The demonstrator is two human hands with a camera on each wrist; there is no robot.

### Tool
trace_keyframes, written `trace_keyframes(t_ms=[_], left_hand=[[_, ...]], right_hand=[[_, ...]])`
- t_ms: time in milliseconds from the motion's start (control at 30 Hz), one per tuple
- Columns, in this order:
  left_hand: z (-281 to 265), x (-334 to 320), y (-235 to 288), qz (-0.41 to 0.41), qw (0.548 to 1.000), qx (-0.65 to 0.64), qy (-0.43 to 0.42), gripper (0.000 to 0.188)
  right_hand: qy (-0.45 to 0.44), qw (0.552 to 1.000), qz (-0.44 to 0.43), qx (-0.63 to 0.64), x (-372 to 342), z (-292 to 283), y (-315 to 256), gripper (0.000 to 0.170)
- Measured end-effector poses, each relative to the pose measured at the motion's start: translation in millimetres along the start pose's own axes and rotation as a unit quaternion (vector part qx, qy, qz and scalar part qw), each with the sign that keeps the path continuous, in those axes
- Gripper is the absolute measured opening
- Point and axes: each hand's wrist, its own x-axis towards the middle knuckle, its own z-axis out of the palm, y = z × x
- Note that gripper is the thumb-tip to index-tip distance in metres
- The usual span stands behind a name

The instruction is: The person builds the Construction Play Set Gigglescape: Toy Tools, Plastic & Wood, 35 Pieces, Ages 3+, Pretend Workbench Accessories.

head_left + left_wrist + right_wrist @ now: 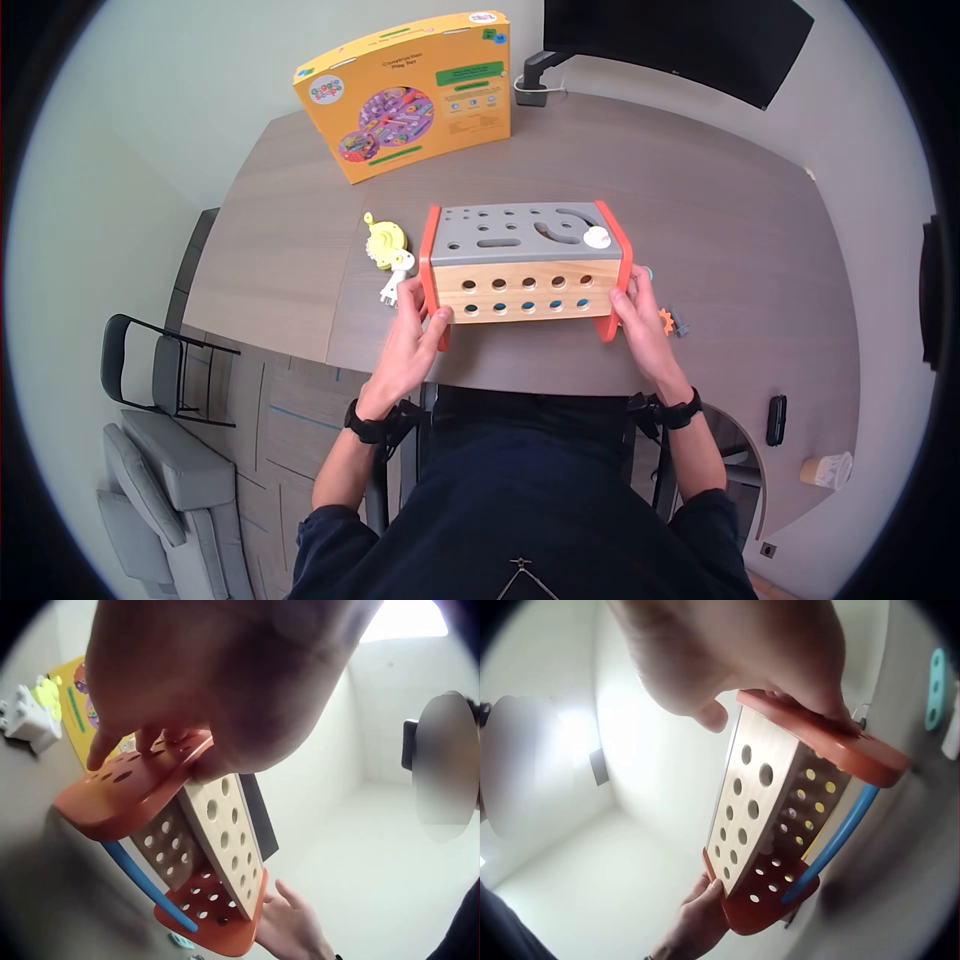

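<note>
A toy workbench has a grey slotted top (500,235), a wooden side panel with round holes (530,291) and red end pieces. My left hand (405,345) grips its left end, thumb at the front. On the right end, my right hand (647,330) holds the other red piece. Both wrist views show the bench tilted, with a blue bar (142,877) running between the red ends (757,911) beneath. A white round piece (597,237) sits on the top near the right corner.
A yellow box (405,110) stands at the back left, with a monitor (680,45) at the back right. Yellow (386,243) and white (396,275) toy parts lie left of the bench. Right of it are an orange gear (666,321) and a grey piece (681,323). A paper cup (826,471) is at far right.
</note>
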Motion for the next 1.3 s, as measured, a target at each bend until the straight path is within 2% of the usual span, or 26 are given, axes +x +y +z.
trace_keyframes(t_ms=[100,200,400,600,633,700,733,800,833,900,933,967,1000,1033,1067,1100,1133,1167,1200,1233,1267,1300], left_hand=[[1,-4,-19,0.040,0.997,0.059,-0.006,0.045],[4,-7,-16,-0.016,0.999,0.047,0.000,0.044],[13,-8,-35,0.014,0.994,0.096,0.042,0.045],[19,-14,-31,-0.024,0.993,0.082,0.078,0.037],[18,-15,-28,0.003,0.988,0.122,0.092,0.032],[10,-16,-13,0.058,0.970,0.202,0.120,0.024],[8,-16,-5,0.107,0.962,0.199,0.156,0.022],[5,-21,12,0.202,0.934,0.190,0.225,0.020],[14,-22,23,0.221,0.935,0.158,0.229,0.023],[37,-31,34,0.209,0.972,0.026,0.103,0.032],[52,-34,38,0.203,0.978,-0.041,0.039,0.036],[70,-39,41,0.214,0.972,-0.092,-0.013,0.041],[89,-43,43,0.224,0.962,-0.142,-0.066,0.046],[103,-45,48,0.269,0.942,-0.168,-0.113,0.048],[114,-47,52,0.312,0.916,-0.195,-0.161,0.050],[123,-48,55,0.352,0.891,-0.220,-0.182,0.049],[132,-49,56,0.392,0.863,-0.246,-0.202,0.048],[143,-53,55,0.452,0.844,-0.253,-0.138,0.048],[164,-55,60,0.484,0.813,-0.324,0.005,0.047],[193,-57,69,0.503,0.759,-0.385,0.150,0.046],[206,-58,79,0.477,0.716,-0.439,0.260,0.048],[206,-58,79,0.476,0.717,-0.439,0.260,0.048]], right_hand=[[0.001,1.000,-0.008,0.005,-3,-4,20,0.048],[-0.003,1.000,-0.012,0.000,-8,-5,30,0.047],[-0.007,1.000,0.016,-0.017,-14,-6,26,0.047],[-0.004,0.999,0.007,-0.037,-20,-13,22,0.040],[0.002,0.999,-0.003,-0.048,-22,-14,21,0.038],[0.112,0.985,-0.059,-0.114,-31,-10,13,0.030],[0.165,0.971,-0.087,-0.146,-36,-9,9,0.028],[0.038,0.988,-0.059,-0.138,-53,-22,10,0.022],[-0.026,0.990,-0.042,-0.132,-62,-25,10,0.022],[-0.220,0.972,0.053,-0.063,-70,5,-5,0.020],[-0.294,0.950,-0.061,-0.081,-72,24,-1,0.017],[-0.343,0.928,-0.123,-0.073,-76,45,-5,0.023],[-0.406,0.905,-0.107,-0.065,-78,58,-11,0.025],[-0.456,0.885,-0.083,-0.045,-81,67,-15,0.031],[-0.471,0.880,0.012,-0.060,-90,72,-23,0.028],[-0.385,0.909,-0.137,-0.082,-93,80,-16,0.036],[-0.334,0.907,-0.240,-0.090,-93,89,-6,0.041],[-0.266,0.897,-0.337,-0.106,-93,98,4,0.047],[-0.244,0.880,-0.393,-0.110,-91,107,13,0.050],[-0.221,0.859,-0.448,-0.112,-91,110,17,0.054],[-0.207,0.858,-0.453,-0.126,-92,111,16,0.054],[-0.193,0.856,-0.459,-0.140,-94,112,12,0.056]])
